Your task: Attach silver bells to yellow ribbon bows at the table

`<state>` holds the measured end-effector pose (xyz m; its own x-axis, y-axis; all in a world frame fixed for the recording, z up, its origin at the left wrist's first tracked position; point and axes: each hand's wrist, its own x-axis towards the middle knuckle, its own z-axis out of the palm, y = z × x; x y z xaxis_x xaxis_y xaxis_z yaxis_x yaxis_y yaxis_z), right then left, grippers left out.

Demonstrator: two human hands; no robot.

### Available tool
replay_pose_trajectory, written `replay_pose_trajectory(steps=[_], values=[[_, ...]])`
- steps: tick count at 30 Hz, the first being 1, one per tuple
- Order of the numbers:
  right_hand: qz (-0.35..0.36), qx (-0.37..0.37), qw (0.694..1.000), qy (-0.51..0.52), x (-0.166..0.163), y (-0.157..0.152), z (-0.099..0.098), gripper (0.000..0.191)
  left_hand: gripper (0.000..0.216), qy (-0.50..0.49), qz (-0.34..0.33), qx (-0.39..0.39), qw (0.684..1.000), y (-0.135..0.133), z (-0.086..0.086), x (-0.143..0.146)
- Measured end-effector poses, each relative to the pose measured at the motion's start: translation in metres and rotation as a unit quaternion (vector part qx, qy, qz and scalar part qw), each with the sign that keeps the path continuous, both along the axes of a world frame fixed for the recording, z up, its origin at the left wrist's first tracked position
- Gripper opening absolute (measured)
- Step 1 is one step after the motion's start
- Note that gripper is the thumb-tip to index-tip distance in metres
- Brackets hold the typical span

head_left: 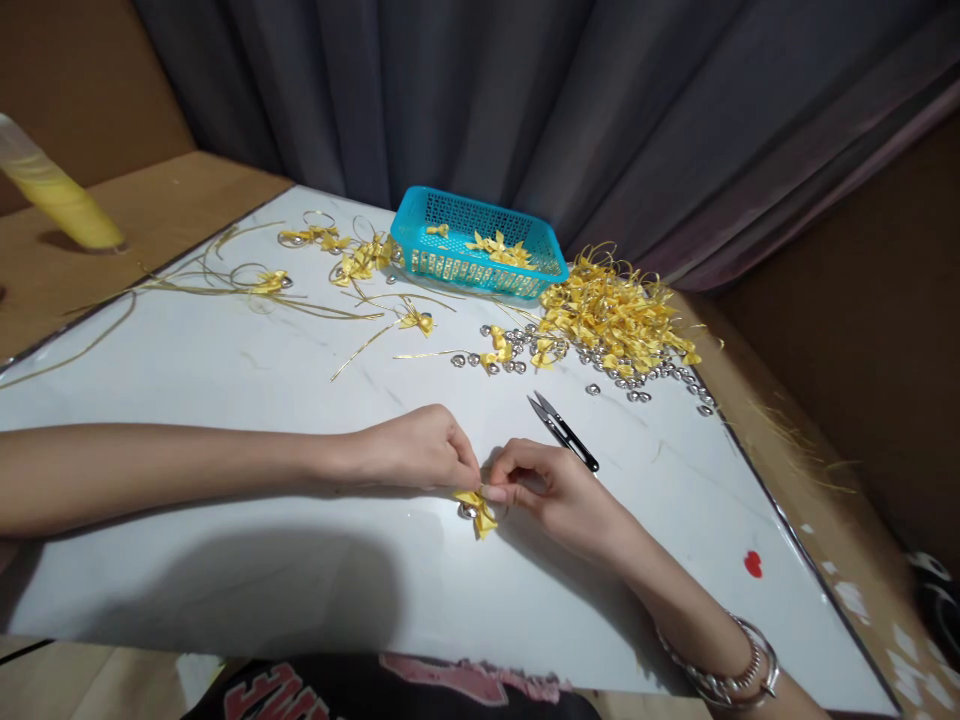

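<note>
Close together over the near middle of the white table, my left hand and my right hand pinch a thin gold cord at a small yellow ribbon bow. A silver metal piece shows at the bow's left side. The left fingers are closed at the top of the bow, and their tips are partly hidden. Thumb and forefinger of the right hand press together just right of them. Black thread snips lie beyond my right hand, blades pointing away to the left.
A turquoise basket holding yellow bows stands at the back. Right of it is a heap of yellow bows with silver pieces before it. Gold cords spread at left. A yellow roll stands at far left; a red piece lies right.
</note>
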<state>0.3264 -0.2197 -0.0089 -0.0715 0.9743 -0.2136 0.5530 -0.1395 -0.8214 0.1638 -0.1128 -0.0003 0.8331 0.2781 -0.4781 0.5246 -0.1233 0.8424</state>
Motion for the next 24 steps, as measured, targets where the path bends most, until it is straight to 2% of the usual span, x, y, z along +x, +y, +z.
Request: replay_pose_trajectory(steps=[9, 17, 24], values=[[0.019, 0.001, 1.0, -0.015, 0.0024, 0.001, 0.002, 0.014, 0.022, 0.001, -0.007, -0.007, 1.0, 0.001, -0.0015, -0.0006], [0.017, -0.013, 1.0, 0.012, 0.0042, 0.0019, 0.0068, 0.006, 0.023, 0.01, -0.004, -0.003, 1.0, 0.0005, -0.0026, -0.001], [0.033, 0.016, 0.999, -0.025, 0.0053, -0.0011, 0.0003, 0.017, 0.024, 0.012, 0.0, 0.011, 1.0, 0.0002, -0.0052, 0.0001]])
